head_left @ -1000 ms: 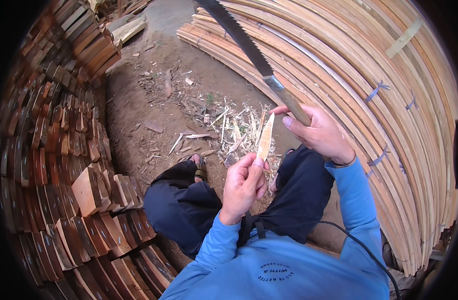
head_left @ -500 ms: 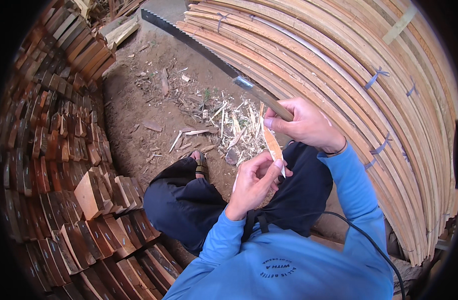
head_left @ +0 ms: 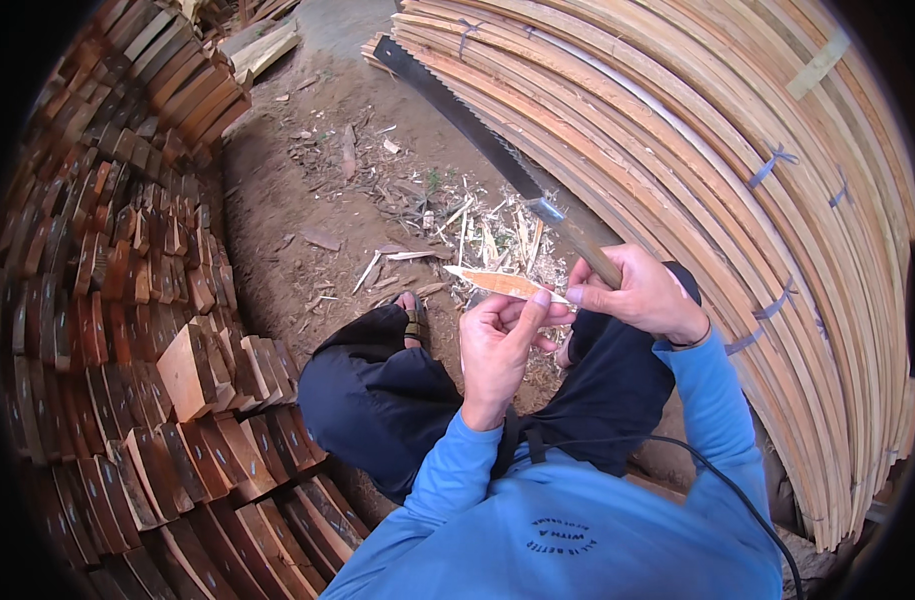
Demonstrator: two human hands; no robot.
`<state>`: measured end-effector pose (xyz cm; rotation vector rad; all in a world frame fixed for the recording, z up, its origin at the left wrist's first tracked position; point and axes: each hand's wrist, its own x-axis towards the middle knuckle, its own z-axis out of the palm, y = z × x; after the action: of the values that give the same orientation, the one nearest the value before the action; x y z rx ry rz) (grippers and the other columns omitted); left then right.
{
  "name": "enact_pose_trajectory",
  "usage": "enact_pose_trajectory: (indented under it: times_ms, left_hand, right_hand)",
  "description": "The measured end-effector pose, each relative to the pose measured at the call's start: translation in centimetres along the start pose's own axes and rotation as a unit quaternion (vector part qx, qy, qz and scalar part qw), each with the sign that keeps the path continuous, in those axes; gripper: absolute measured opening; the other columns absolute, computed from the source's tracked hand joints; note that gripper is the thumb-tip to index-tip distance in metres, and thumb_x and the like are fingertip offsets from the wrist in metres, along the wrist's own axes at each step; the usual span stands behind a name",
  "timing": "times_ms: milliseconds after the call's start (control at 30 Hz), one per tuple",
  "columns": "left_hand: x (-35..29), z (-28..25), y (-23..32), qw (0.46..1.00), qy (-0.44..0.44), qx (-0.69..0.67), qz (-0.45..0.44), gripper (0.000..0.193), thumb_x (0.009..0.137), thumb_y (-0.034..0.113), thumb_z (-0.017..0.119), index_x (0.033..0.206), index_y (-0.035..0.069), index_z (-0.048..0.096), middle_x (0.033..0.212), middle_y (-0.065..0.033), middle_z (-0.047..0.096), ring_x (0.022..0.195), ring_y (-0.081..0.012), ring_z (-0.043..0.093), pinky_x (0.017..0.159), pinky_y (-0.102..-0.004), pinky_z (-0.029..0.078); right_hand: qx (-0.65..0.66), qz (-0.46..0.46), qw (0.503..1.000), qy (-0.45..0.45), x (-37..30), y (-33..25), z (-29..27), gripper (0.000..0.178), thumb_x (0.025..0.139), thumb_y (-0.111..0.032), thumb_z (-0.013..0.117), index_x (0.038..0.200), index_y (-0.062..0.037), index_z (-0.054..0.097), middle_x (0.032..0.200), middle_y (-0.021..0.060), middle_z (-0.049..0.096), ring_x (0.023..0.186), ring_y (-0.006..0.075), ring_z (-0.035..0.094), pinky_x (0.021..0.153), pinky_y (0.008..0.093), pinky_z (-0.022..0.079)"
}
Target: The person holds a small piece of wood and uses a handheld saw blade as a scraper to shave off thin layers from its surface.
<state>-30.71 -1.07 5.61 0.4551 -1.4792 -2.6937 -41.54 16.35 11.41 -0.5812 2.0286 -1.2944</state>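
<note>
A short, pale wooden sliver [head_left: 495, 282], pointed at its far end with an orange-brown face, is pinched between the thumb and fingers of my left hand [head_left: 500, 345]. My right hand [head_left: 639, 298] is closed round the wooden handle of a saw [head_left: 455, 118]. Its long dark toothed blade points away to the upper left, joined to the handle by a shiny metal collar. The right thumb and fingertips meet the near end of the sliver, close beside my left fingers. Whether they grip it too is hard to tell.
Stacked wooden blocks [head_left: 187, 375] rise along the left. On the right lies a big pile of long, bent wooden strips [head_left: 677, 150], tied with bluish bands. Wood shavings [head_left: 492, 235] litter the dirt beyond my hands. A black cable [head_left: 712, 460] crosses by my right arm.
The sliver has turned from nearly upright to lying sideways, its tip now toward the left. My right hand has come down and nearer the left, and the saw has swung lower and steeper with it.
</note>
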Motion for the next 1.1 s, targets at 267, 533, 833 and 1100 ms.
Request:
enact_pose_trajectory:
  times_ms: [267,533,833,1100]
  left_hand:
    - [0.4,-0.1,-1.0,0.999,-0.003,0.035,0.030,0.023,0.101,0.015,0.067,0.106,-0.008,0.070,0.088,-0.0133,0.075,0.077,-0.0168,0.074,0.058,-0.0237,0.056]
    - [-0.1,-1.0,1.9,0.985,0.068,0.099,0.122,0.014,0.099,0.008,0.066,0.107,-0.004,0.067,0.089,-0.0094,0.073,0.075,-0.0146,0.072,0.055,-0.0223,0.053]
    - [-1.0,-1.1,2.7,0.949,0.049,0.253,0.179,0.009,0.096,0.002,0.069,0.102,-0.004,0.067,0.085,-0.0077,0.073,0.077,-0.0132,0.073,0.058,-0.0216,0.054]
    - [-0.7,-1.5,2.5,0.956,0.029,0.264,0.122,0.011,0.097,0.004,0.068,0.103,-0.004,0.069,0.083,-0.0072,0.073,0.071,-0.0106,0.072,0.058,-0.0219,0.055]
  right_hand:
    - [0.007,-0.021,0.999,0.024,-0.1,1.0,0.5,0.019,0.093,-0.019,0.075,0.091,-0.0016,0.067,0.070,-0.0049,0.053,0.066,0.0051,0.045,0.060,0.0273,0.037]
    - [-0.012,0.001,0.999,0.050,-0.3,-0.6,-1.0,0.016,0.093,-0.016,0.074,0.095,-0.0012,0.068,0.072,-0.0045,0.055,0.070,0.0054,0.048,0.063,0.0275,0.040]
    - [0.015,-0.023,0.993,0.113,0.8,-0.3,-1.0,0.017,0.094,-0.020,0.075,0.097,-0.0042,0.067,0.069,-0.0088,0.049,0.057,0.0009,0.042,0.051,0.0216,0.032]
    - [0.000,-0.020,0.992,0.122,2.0,0.2,-0.4,0.019,0.095,-0.021,0.074,0.095,-0.0026,0.069,0.074,-0.0041,0.057,0.069,0.0046,0.050,0.061,0.0260,0.040]
